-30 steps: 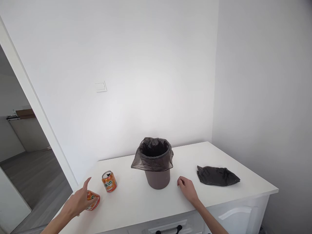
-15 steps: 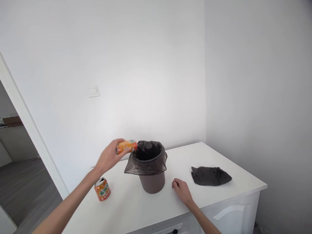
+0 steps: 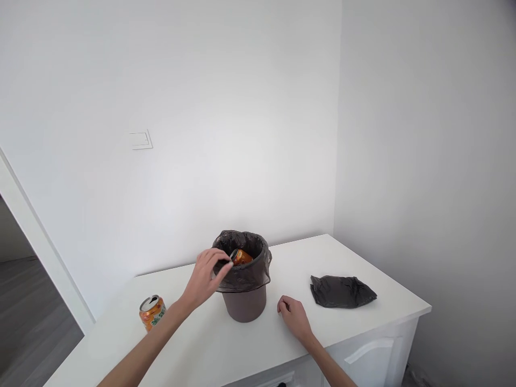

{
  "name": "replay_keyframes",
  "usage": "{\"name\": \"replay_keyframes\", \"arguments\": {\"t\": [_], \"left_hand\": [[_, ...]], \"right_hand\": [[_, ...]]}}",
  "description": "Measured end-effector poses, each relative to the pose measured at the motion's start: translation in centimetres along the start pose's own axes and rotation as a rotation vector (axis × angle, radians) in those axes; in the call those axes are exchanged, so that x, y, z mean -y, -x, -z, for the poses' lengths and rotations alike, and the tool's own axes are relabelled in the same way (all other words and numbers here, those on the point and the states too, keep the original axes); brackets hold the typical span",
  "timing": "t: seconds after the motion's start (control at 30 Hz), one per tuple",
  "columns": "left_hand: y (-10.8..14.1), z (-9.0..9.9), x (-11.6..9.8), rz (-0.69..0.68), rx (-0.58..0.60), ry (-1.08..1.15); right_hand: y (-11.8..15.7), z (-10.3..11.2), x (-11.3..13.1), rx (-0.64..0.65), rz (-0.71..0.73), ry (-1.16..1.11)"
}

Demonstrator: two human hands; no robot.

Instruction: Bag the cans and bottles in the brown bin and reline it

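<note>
A brown trash can [image 3: 244,306] lined with a dark plastic bag [image 3: 260,277] stands on the white cabinet top. Inside its mouth is an orange soda can [image 3: 243,258], tilted, partly hidden by the rim. My left hand [image 3: 208,271] hovers at the can's left rim, fingers apart and curved, with nothing between them. A second orange soda can [image 3: 152,313], opened at the top, stands upright to the left, partly covered by my left forearm. My right hand [image 3: 294,317] rests closed on the cabinet top, right of the trash can, with nothing visible in it.
A folded black plastic bag [image 3: 342,292] lies on the right of the white cabinet top [image 3: 298,263]. Walls meet in a corner behind it, with a light switch [image 3: 141,140] on the left one. A doorway opens at the far left.
My left hand has let go of the orange soda can, which has gone into the lined trash can. The view has shifted slightly; my right hand stays resting.
</note>
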State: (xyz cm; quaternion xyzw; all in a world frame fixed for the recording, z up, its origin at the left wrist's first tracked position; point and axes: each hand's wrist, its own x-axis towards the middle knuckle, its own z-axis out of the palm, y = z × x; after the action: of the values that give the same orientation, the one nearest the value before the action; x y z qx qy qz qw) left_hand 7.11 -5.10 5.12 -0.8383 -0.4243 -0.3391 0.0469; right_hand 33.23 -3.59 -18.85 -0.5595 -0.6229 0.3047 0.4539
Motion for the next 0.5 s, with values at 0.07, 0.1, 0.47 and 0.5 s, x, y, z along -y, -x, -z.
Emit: {"name": "replay_keyframes", "arguments": {"t": [0.07,0.1,0.47,0.5], "left_hand": [[1.2,0.0,0.1,-0.071,0.024,-0.005],[1.6,-0.2,0.2,-0.073,0.017,0.004],[5.4,0.4,-3.6,-0.054,-0.058,0.021],[6.0,0.9,-3.5,-0.045,-0.083,0.016]], "right_hand": [[0.1,0.0,0.0,0.001,-0.001,0.013],[0.2,0.0,0.1,0.000,-0.002,0.021],[1.6,-0.4,0.8,-0.024,0.005,0.108],[1.9,-0.5,0.9,-0.026,0.003,0.115]]}}
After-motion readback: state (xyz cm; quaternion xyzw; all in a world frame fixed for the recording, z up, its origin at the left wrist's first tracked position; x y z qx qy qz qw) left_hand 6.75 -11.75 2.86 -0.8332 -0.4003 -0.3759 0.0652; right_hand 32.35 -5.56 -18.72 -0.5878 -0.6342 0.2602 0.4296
